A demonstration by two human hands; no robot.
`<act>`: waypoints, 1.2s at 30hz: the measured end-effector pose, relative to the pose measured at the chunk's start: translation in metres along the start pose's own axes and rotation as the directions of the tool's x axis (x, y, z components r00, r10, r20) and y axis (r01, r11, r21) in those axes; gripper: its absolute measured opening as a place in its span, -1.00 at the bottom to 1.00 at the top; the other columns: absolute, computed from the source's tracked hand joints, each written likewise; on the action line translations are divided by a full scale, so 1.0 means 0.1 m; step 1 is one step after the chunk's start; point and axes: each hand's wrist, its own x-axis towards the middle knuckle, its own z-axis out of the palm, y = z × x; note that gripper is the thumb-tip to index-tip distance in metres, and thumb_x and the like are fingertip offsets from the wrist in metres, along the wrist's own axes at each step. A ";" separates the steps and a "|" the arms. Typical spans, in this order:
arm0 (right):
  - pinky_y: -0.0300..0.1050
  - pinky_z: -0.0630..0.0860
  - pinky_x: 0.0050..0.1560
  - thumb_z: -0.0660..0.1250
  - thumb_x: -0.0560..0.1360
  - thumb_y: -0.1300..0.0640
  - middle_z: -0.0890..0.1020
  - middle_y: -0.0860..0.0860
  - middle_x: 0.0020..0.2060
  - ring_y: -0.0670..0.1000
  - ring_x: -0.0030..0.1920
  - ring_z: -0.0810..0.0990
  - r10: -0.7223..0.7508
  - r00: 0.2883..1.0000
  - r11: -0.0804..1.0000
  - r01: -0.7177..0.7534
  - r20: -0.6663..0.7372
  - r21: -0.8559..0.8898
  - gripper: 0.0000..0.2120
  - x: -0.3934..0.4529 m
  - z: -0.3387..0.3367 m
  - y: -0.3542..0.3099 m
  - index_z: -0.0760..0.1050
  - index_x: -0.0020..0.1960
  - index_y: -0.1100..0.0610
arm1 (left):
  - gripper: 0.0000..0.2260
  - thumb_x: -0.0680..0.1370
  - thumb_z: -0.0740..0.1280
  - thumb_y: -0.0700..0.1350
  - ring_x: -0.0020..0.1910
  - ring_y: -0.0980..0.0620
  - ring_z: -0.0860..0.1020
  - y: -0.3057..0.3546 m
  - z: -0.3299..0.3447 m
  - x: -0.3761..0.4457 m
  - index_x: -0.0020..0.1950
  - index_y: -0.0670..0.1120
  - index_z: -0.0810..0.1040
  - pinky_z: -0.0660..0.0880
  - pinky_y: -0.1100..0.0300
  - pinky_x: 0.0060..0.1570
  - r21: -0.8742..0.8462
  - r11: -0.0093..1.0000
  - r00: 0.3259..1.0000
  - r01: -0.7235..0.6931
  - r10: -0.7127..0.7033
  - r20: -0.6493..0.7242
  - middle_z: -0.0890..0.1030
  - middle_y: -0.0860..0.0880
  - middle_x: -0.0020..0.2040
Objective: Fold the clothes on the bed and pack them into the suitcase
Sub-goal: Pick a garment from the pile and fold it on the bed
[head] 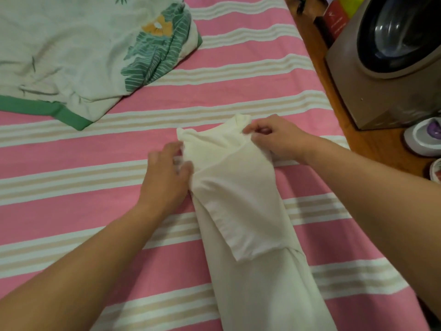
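A cream white garment [241, 206] lies as a long narrow strip on the pink striped bed sheet [95, 182], its sides folded inward and one sleeve laid down the middle. My left hand [167, 173] grips the garment's left shoulder edge, fingers curled into the cloth. My right hand [274, 137] pinches the fabric near the collar at the top right. The garment's lower end runs out of view at the bottom. No suitcase is in view.
A pale quilt [78, 48] with green leaf print and green border lies at the far left of the bed. Beyond the bed's right edge is a wooden floor [372, 144] with a washing machine [391, 51], boxes and shoes [424, 137].
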 end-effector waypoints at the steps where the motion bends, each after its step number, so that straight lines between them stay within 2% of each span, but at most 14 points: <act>1: -0.41 0.46 -0.07 0.21 0.62 0.29 0.62 0.04 0.20 0.02 0.14 0.60 -0.016 0.999 1.000 0.016 -0.031 0.001 -0.64 0.05 0.02 -0.04 0.55 0.37 0.11 | -0.57 0.64 0.28 0.04 0.01 0.01 0.50 0.02 -0.03 0.12 0.51 0.16 0.31 0.49 0.07 0.08 0.075 0.996 0.998 -0.055 0.055 0.013 0.30 -0.01 0.20; 4: -0.34 0.41 0.01 0.14 0.65 0.28 0.44 0.03 0.32 0.04 0.19 0.51 -0.077 0.997 0.988 0.075 -0.008 -0.131 -0.60 0.24 0.04 -0.08 0.48 0.43 0.07 | -0.61 0.63 0.28 0.09 0.14 -0.08 0.45 0.01 -0.09 0.52 0.47 0.15 0.38 0.50 -0.01 0.22 0.218 0.973 0.990 -0.069 0.041 0.132 0.20 0.00 0.19; 7: -0.09 0.45 0.15 0.25 0.63 0.16 0.44 0.03 0.15 0.08 0.09 0.52 -0.044 0.999 0.926 0.050 0.024 -0.373 -0.79 0.42 0.03 -0.04 0.59 0.20 0.06 | -0.93 0.64 0.33 -0.02 0.03 -0.12 0.55 -0.02 -0.16 0.75 0.03 0.03 0.58 0.56 0.03 0.15 0.149 0.988 0.989 -0.030 0.007 0.148 0.35 -0.11 0.21; 8: -0.04 0.48 0.11 0.25 0.62 0.18 0.47 0.05 0.08 0.13 0.06 0.54 -0.040 0.999 0.901 0.036 -0.002 -0.433 -0.82 0.46 0.01 -0.05 0.60 0.14 0.12 | -0.89 0.64 0.33 -0.05 -0.06 -0.12 0.61 -0.01 -0.18 0.81 -0.07 0.00 0.59 0.62 0.06 0.04 0.096 0.995 0.992 -0.005 -0.007 0.124 0.42 -0.17 0.22; 10: 0.00 0.51 0.06 0.24 0.63 0.21 0.51 0.09 0.05 0.19 0.05 0.56 -0.042 0.998 0.848 0.016 -0.037 -0.529 -0.82 0.51 -0.02 -0.06 0.60 0.11 0.18 | -0.85 0.67 0.29 -0.08 -0.18 -0.07 0.62 0.00 -0.24 0.85 -0.06 -0.07 0.58 0.61 0.23 -0.24 0.096 0.995 0.995 0.025 -0.034 0.093 0.43 -0.20 0.26; 13: 0.03 0.50 0.10 0.22 0.63 0.22 0.50 0.12 0.13 0.20 0.06 0.53 -0.037 0.997 0.793 -0.010 -0.064 -0.609 -0.79 0.53 -0.04 -0.09 0.61 0.14 0.17 | -0.81 0.69 0.22 -0.04 -0.06 -0.13 0.55 0.08 -0.32 0.89 0.06 -0.11 0.55 0.58 -0.02 0.04 0.320 0.947 0.996 0.016 -0.043 0.077 0.32 -0.15 0.29; 16: 0.08 0.54 0.13 0.19 0.59 0.28 0.50 0.13 0.16 0.22 0.06 0.54 0.021 0.995 0.778 -0.077 -0.097 -0.623 -0.76 0.53 0.04 -0.11 0.59 0.14 0.16 | -0.81 0.68 0.22 -0.02 0.07 -0.22 0.51 0.10 -0.26 0.90 0.13 -0.11 0.53 0.52 -0.17 0.18 0.423 0.905 0.995 0.055 -0.085 0.052 0.31 -0.16 0.30; 19: 0.08 0.53 0.13 0.19 0.59 0.26 0.46 0.13 0.20 0.19 0.08 0.51 0.002 0.980 0.836 -0.111 -0.200 -0.537 -0.75 0.48 0.12 -0.10 0.49 0.24 0.13 | -0.85 0.64 0.27 0.00 0.01 -0.13 0.47 0.14 -0.16 0.73 0.11 -0.07 0.47 0.49 -0.04 0.02 0.361 0.932 0.994 -0.029 0.064 -0.085 0.33 -0.05 0.15; 21: 0.02 0.45 0.17 0.21 0.64 0.12 0.43 0.10 0.25 0.15 0.19 0.45 -0.141 0.949 0.896 0.001 -0.283 -0.444 -0.70 0.36 0.17 -0.10 0.43 0.35 0.10 | -0.79 0.64 0.26 0.07 -0.10 -0.07 0.49 0.14 -0.14 0.52 0.00 -0.07 0.47 0.45 0.04 -0.11 0.260 0.957 0.977 -0.128 0.167 -0.136 0.44 0.00 0.03; 24: -0.03 0.33 0.26 0.27 0.62 -0.07 0.44 0.00 0.23 0.07 0.25 0.32 -0.308 0.947 0.854 0.231 -0.096 -0.467 -0.68 0.16 0.21 -0.10 0.53 0.32 -0.01 | -0.66 0.66 0.21 0.17 -0.22 -0.01 0.52 0.04 -0.16 0.15 -0.13 -0.06 0.50 0.42 0.07 -0.24 0.146 0.983 0.991 -0.113 0.101 0.087 0.57 0.01 -0.19; 26: -0.05 0.30 0.28 0.36 0.57 -0.09 0.43 -0.05 0.18 0.02 0.22 0.28 -0.248 0.967 0.846 0.245 0.057 -0.473 -0.79 0.12 0.19 -0.04 0.60 0.15 -0.03 | -0.71 0.63 0.29 0.14 -0.21 0.01 0.54 -0.05 -0.14 0.00 -0.15 -0.04 0.54 0.49 0.03 -0.17 0.206 0.967 0.968 -0.147 0.098 0.229 0.58 0.03 -0.20; 29: -0.07 0.39 0.14 0.39 0.57 0.01 0.45 -0.01 0.05 0.05 0.11 0.41 -0.198 0.980 0.858 0.187 0.028 -0.479 -0.85 0.15 0.11 0.03 0.59 -0.08 0.08 | -0.72 0.62 0.32 0.07 -0.22 -0.05 0.53 -0.05 -0.08 0.01 -0.19 -0.07 0.53 0.48 0.03 -0.19 0.204 0.969 0.976 -0.142 0.102 0.195 0.58 -0.01 -0.22; 34: -0.05 0.40 0.16 0.39 0.56 0.02 0.42 0.00 0.02 0.09 0.14 0.40 -0.124 0.991 0.894 0.087 -0.056 -0.439 -0.88 0.20 0.15 0.10 0.53 -0.11 0.04 | -0.71 0.63 0.27 0.10 -0.15 -0.11 0.58 0.09 0.08 0.08 -0.14 -0.09 0.52 0.56 -0.10 -0.03 0.171 0.985 0.994 0.026 -0.043 0.098 0.59 -0.03 -0.20; 36: -0.07 0.36 0.16 0.38 0.56 0.02 0.40 -0.01 0.03 0.10 0.18 0.37 -0.105 0.992 0.901 0.067 -0.066 -0.429 -0.91 0.19 0.19 0.10 0.55 -0.05 0.03 | -0.72 0.61 0.29 0.06 -0.16 -0.15 0.59 0.15 0.09 0.00 -0.13 -0.13 0.52 0.56 -0.09 -0.09 0.028 0.997 0.997 0.069 -0.070 0.035 0.60 -0.08 -0.19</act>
